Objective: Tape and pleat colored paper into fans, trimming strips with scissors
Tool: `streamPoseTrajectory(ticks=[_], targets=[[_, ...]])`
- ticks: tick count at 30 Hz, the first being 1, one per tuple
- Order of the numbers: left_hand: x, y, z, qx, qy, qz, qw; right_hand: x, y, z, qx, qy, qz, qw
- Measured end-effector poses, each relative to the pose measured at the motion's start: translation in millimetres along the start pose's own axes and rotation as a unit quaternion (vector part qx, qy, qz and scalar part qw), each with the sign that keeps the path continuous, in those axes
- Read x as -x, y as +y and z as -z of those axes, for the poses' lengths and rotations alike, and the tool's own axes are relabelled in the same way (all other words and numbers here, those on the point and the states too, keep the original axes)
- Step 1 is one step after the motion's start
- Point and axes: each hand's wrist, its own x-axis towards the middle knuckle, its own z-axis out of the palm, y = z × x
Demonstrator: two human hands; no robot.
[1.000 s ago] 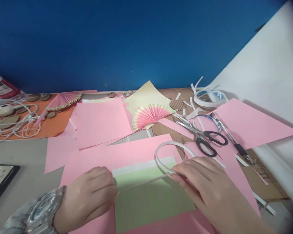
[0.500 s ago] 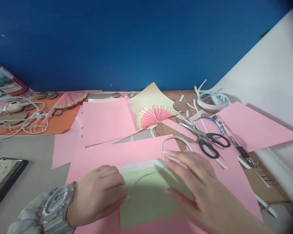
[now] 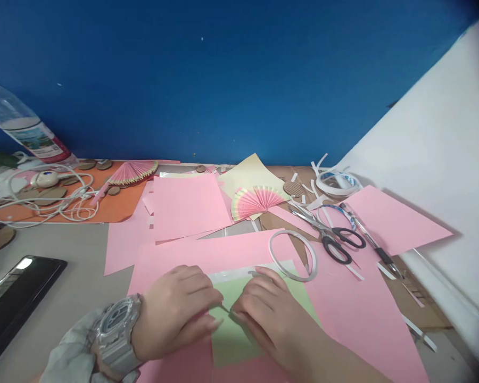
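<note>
Tape strip (image 3: 225, 308) looks light, limp, sticky (apt to curl); left hand (image 3: 179, 314) and right hand (image 3: 263, 311) pinch its 2 ends, the sensible hold.

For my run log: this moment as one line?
left hand: pinches thin strip | right hand: pinches same strip | under them: green sheet | tape ring: apart, untouched

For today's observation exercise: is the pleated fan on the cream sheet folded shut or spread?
Spread: the fan has its pleats radiating in a half-circle over the cream sheet.
</note>
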Motion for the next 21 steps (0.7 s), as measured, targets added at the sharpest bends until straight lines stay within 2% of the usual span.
streamPoseTrajectory(ticks=[3,5,8,11,16,21], targets=[[-0.8,0.2,2.7,-0.011,0.075,0.082,0.994,1.1,1.5,2.7,-0.025,-0.018,-0.028,0.999],[-1.7,1.2,3.7,-0.033,0.093,0.134,0.986,2.6,1.9,3.7,-0.036,-0.045,-0.051,0.997],[-4.2,5.8,2.1,-0.054,0.050,0.196,0.978,4.2,3.1,2.4,-0.039,-0.074,-0.060,0.995],[-7.2,12.5,-0.9,-0.021,-0.004,0.242,0.970,4.4,4.7,-0.2,-0.033,-0.080,-0.048,0.995],[-10.1,19.9,-2.8,-0.003,-0.040,0.241,0.970,4.4,5.1,3.9,-0.035,-0.095,-0.051,0.994],[-9.4,26.3,-8.9,0.062,-0.021,0.207,0.976,4.2,3.1,14.0,-0.131,-0.068,-0.068,0.987]])
